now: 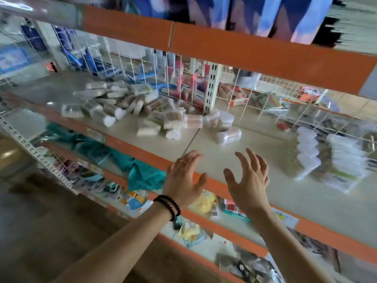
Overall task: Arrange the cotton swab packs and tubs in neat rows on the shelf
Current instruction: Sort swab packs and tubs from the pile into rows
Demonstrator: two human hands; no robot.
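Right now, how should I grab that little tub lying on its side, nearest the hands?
Take the tub around its round middle, coming from above with the right hand. It lies on its side, apart from the pile, with bare shelf around it, so fingers probably fit on both sides.

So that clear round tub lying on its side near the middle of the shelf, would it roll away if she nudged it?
Probably. The tub looks cylindrical and lies on its side on the flat shelf, so a push across it would likely roll it. Its smooth clear plastic may be slippery. Filled only with swabs, it is probably light.
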